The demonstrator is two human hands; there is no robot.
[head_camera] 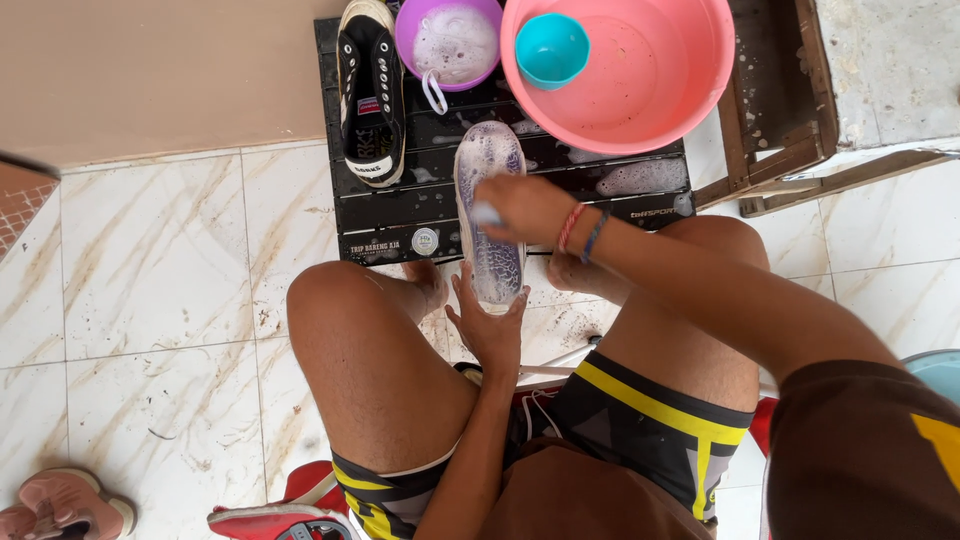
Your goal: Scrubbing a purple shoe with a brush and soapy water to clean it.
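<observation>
At about 8 o'clock, at the bottom left corner, a pink sandal (70, 500) lies on the marble tile floor (150, 300). Near 6 o'clock a red stool (290, 515) shows under the seated person's thighs.

A low black slatted bench (400, 215) sits at 12 o'clock from the knees. On its left part a black high-top sneaker (371, 90) lies on its side with the opening facing up. Just right of it, at the far edge, stands a purple scoop (448, 42) full of suds, its white handle loop toward the person.

In the middle, a soapy shoe (490, 215) lies sole-up, toe toward 12 o'clock, its front on the bench and its heel hanging over the near edge. The left hand (490, 325) cups the heel from below at 6 o'clock, the grip wrapped half-closed around the heel with the fingers spread along its sides. The right hand (525, 208) lies across the sole from 3 o'clock, its grip pressed together on a small pale brush (487, 213), most of which is hidden; red and blue wristbands (582, 232) circle the wrist.

At 1 o'clock a pink basin (640, 90) holds soapy water, with a teal cup (551, 48) inside it. Further right, at 2 o'clock, stands a dark wooden frame (780, 110). At the right edge, near 4 o'clock, a pale blue rim (938, 368) peeks in.
</observation>
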